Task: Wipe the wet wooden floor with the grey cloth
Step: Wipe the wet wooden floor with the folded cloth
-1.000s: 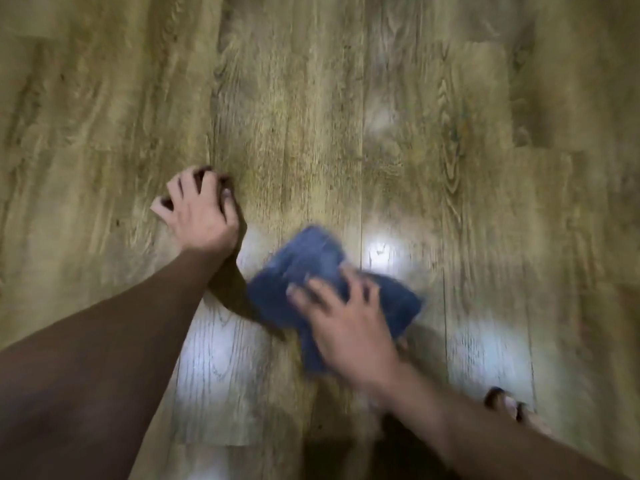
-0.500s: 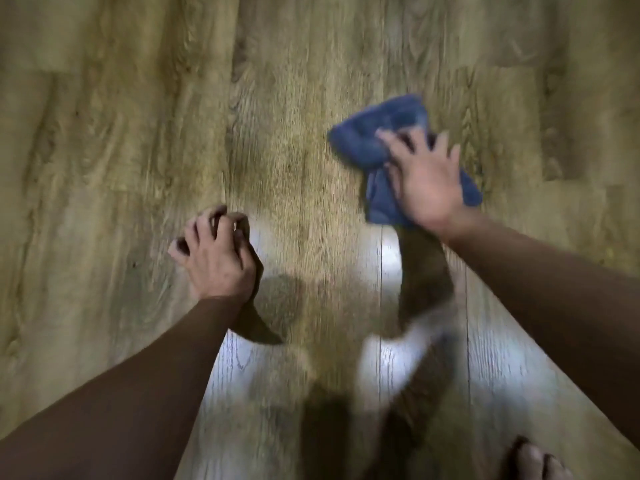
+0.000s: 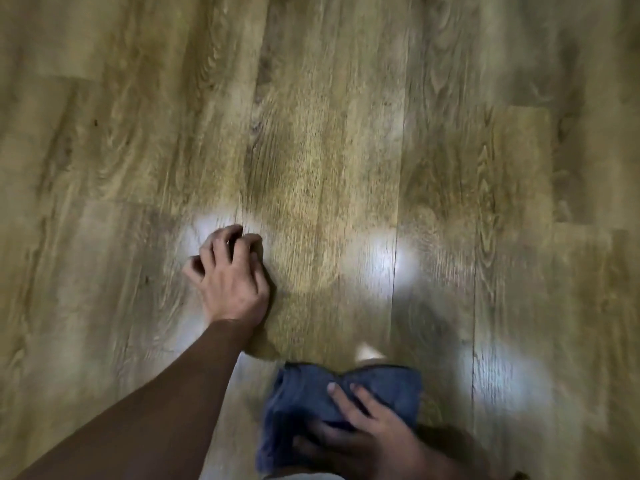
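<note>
The grey-blue cloth (image 3: 311,403) lies bunched on the wooden floor (image 3: 329,150) at the bottom centre. My right hand (image 3: 367,434) lies flat on top of it, fingers spread, pressing it down against the boards. My left hand (image 3: 230,275) rests on the floor to the upper left of the cloth, fingers curled with the tips touching the planks, holding nothing. Shiny pale patches (image 3: 384,261) glare on the boards near both hands.
Brown wood-grain planks run away from me across the whole view. Another bright glare patch (image 3: 502,379) sits at the right of the cloth. A dark shadow falls at the bottom right corner.
My right hand dragged the cloth from the far right of the floor back toward me, to the bottom centre. My left hand has stayed braced on the floor.
</note>
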`<state>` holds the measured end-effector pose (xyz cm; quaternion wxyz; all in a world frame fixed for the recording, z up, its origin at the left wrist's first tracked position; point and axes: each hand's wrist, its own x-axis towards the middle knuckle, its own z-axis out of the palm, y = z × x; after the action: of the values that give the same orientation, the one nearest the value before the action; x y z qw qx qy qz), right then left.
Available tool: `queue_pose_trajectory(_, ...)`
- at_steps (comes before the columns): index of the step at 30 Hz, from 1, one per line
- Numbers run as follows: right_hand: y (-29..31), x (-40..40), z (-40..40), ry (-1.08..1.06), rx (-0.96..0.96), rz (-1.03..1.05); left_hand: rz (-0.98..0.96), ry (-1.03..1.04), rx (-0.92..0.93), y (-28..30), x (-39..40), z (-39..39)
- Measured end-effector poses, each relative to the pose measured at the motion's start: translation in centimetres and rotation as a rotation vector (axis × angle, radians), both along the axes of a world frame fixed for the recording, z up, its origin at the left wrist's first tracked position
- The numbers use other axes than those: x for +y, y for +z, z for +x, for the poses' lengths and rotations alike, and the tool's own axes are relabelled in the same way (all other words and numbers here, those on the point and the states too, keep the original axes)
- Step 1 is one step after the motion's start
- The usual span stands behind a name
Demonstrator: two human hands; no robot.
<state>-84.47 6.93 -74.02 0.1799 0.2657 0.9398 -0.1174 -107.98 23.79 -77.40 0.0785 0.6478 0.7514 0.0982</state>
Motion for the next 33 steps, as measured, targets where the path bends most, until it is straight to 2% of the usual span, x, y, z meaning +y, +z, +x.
queue_pose_trajectory(3, 0.1, 4.2, 1.3, 0.104, 0.118, 0.011, -0.021, -0.001, -0.014, 0.1, 0.0, 0.0)
queue_pose_trajectory(5, -0.1, 9.7, 1.8, 0.027, 0.172, 0.049, -0.046, -0.002, -0.015, 0.2, 0.1, 0.0)
queue_pose_trajectory(7, 0.0, 16.6, 2.5, -0.210, 0.215, 0.158, -0.051, 0.002, -0.010, 0.3, 0.1, 0.1)
queue_pose_trajectory(10, 0.1, 27.5, 4.6, -0.605, 0.140, 0.328, -0.038, 0.002, -0.004, 0.3, 0.1, 0.2)
queue_pose_trajectory(13, -0.1, 36.0, 6.3, -1.023, 0.195, 0.350, -0.029, 0.018, 0.002, 0.2, 0.2, 0.3)
queue_pose_trajectory(15, 0.1, 38.6, 5.8, -1.197, 0.189, 0.334, -0.028, 0.014, 0.009, 0.0, 0.2, 0.3)
queue_pose_trajectory(17, 0.4, 37.7, 4.0, -1.241, 0.155, 0.355, -0.028, 0.008, 0.029, -0.4, 0.1, 0.1)
queue_pose_trajectory(20, 1.1, 31.2, 1.5, -1.068, 0.153, 0.334, -0.029, -0.013, 0.052, -0.7, 0.1, -0.2)
queue_pose_trajectory(23, 1.2, 20.8, -0.5, -0.693, 0.198, 0.200, -0.023, -0.027, 0.055, -0.8, 0.1, -0.2)
queue_pose_trajectory(26, 0.9, 11.7, 0.1, -0.248, 0.166, 0.045, -0.005, -0.019, 0.039, -0.9, 0.0, -0.1)
queue_pose_trajectory(28, 0.4, 10.8, 1.7, -0.066, 0.147, -0.013, -0.007, -0.014, 0.041, -1.1, 0.1, -0.3)
queue_pose_trajectory(30, 0.2, 13.4, 2.6, 0.048, 0.180, 0.033, 0.004, -0.023, 0.043, -1.1, 0.0, -0.3)
queue_pose_trajectory(33, 0.2, 20.6, 2.9, -0.056, 0.225, 0.132, 0.019, -0.018, 0.040, -1.2, 0.0, -0.1)
